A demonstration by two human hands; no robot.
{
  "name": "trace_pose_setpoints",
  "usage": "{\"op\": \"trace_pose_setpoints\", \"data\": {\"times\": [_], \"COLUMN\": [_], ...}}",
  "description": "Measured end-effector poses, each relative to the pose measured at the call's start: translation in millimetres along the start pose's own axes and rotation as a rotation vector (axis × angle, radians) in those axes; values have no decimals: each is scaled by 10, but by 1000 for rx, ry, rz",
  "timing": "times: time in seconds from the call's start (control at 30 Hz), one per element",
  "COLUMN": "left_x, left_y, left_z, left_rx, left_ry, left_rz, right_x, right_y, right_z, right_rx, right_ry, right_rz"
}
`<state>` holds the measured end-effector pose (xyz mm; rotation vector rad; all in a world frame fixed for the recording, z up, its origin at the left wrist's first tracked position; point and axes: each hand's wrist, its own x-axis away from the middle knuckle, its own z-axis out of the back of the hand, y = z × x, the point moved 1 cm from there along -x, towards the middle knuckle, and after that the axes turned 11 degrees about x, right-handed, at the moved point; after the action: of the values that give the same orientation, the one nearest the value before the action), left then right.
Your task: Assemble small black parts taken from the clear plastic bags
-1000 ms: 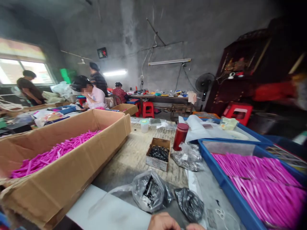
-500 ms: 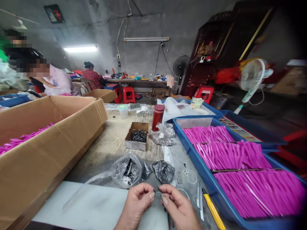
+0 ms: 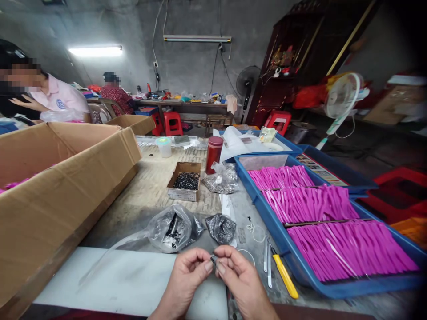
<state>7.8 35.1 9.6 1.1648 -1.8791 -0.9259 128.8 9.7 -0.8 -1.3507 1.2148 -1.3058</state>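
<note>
Small dark piece (image 3: 213,259), too tiny for its shape to be made out, sits between the fingertips of the two hands, above the near edge of the workbench. The left hand (image 3: 187,272) pinches it between thumb and forefinger, the other fingers curled in; the right hand (image 3: 240,276) meets it from the opposite side, thumb and forefinger drawn narrow around it. Below the left hand lies a pale sheet (image 3: 133,278). Just beyond the hands are an open clear bag (image 3: 156,233) with black bits inside and, beside it, a black plastic bag (image 3: 222,229). Farther back stands a small carton (image 3: 183,194) of dark parts, near a red canister (image 3: 214,155). To the right, a yellow-handled tool (image 3: 285,275) lies beside a blue tray (image 3: 376,285) filled with rows of magenta strips (image 3: 350,249). A long cardboard box (image 3: 80,191) stands at the left.
</note>
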Motion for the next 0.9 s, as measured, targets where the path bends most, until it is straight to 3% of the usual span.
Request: {"op": "trace_pose_setpoints", "data": {"times": [0.9], "left_x": [14], "left_y": [-16], "left_z": [63], "left_rx": [-318], "left_ry": [-43], "left_rz": [-196], "right_x": [6], "right_y": [32], "right_z": [1], "right_rx": [-70], "right_ry": [-22], "right_rz": [-26]}}
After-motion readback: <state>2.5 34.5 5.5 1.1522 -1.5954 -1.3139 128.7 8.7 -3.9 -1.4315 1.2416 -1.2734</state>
